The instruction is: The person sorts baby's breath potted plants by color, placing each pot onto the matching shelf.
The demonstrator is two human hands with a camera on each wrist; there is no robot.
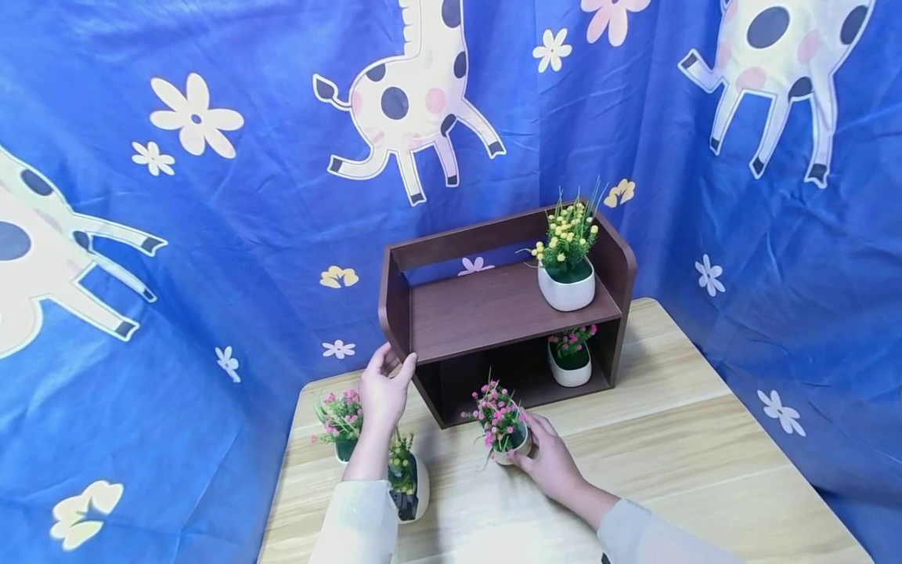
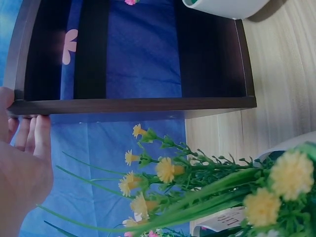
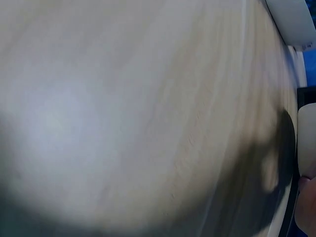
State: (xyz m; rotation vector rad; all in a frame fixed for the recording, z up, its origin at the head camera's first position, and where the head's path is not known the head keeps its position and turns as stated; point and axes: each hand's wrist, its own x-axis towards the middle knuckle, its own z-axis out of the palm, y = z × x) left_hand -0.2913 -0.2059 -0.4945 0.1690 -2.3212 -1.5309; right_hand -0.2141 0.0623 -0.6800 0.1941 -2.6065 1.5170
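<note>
My left hand (image 1: 384,395) grips the left side of a dark brown two-tier wooden shelf (image 1: 479,305). In the left wrist view its thumb lies on one face of the side panel (image 2: 133,104) and its fingers on the other. My right hand (image 1: 553,462) holds a small white pot of pink flowers (image 1: 496,415) by its right side, in front of the lower compartment's opening. Only part of that pot (image 3: 307,138) and the fingertips (image 3: 307,207) show at the right edge of the right wrist view, with a shadow on the table.
A white pot with yellow flowers (image 1: 567,290) stands on the upper tier's right end. Below it, another pink-flowered pot (image 1: 571,374) sits inside the lower compartment. Left of the shelf are a pink-flowered plant (image 1: 343,419) and a yellow-flowered plant (image 1: 403,474). Blue curtains (image 1: 247,235) surround the wooden table (image 1: 676,439).
</note>
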